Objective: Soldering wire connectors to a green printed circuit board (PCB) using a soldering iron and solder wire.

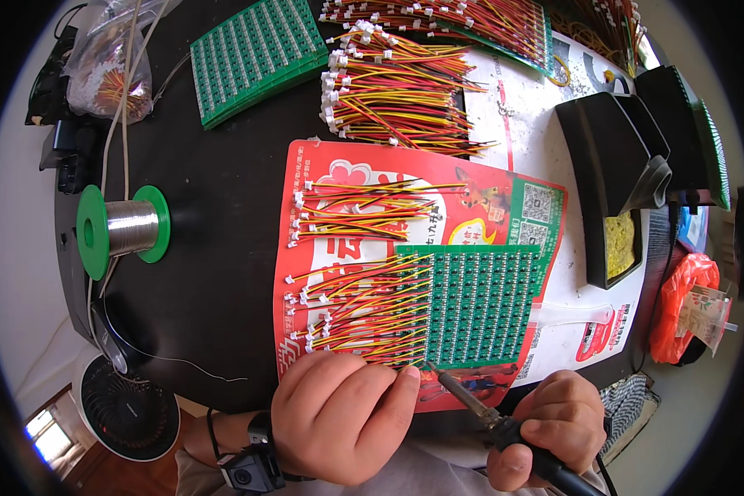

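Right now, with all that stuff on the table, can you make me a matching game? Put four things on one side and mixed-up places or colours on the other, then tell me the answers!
Things:
1. Spool
2. Soldering iron
3. Sponge
4. Fan

Places and colours:
A. Yellow, at the right side of the picture
B. Black and round, at the lower left
C. Green at both ends, silvery in the middle
D. Held in the right hand

Right pairs: 1-C, 2-D, 3-A, 4-B.
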`<state>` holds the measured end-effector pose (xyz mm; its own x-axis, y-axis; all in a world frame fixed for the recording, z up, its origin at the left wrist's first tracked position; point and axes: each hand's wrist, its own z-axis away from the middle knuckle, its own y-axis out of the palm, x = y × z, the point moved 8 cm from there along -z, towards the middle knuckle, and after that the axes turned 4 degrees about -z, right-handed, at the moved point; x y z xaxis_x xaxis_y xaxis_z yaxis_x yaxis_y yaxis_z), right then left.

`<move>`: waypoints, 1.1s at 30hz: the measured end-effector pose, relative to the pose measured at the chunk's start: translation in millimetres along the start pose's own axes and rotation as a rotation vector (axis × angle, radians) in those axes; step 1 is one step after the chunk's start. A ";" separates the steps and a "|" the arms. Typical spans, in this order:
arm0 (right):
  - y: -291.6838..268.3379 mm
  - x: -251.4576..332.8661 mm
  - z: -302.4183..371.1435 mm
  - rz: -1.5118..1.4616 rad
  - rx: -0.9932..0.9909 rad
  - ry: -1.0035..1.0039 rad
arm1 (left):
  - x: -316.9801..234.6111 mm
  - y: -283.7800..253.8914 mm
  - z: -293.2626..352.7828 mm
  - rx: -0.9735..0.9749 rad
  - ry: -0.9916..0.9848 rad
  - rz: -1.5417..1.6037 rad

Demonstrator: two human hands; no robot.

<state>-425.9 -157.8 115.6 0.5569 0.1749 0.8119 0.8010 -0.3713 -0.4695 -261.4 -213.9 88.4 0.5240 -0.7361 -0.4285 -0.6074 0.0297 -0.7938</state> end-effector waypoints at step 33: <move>2.3 7.6 -10.1 -0.184 0.006 -0.254 | 0.7 -1.9 -0.8 0.022 -0.001 0.010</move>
<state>-422.0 -166.5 124.2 0.4392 0.4611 0.7711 0.8942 -0.3073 -0.3256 -260.3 -215.0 89.9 0.5184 -0.7349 -0.4373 -0.5994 0.0525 -0.7987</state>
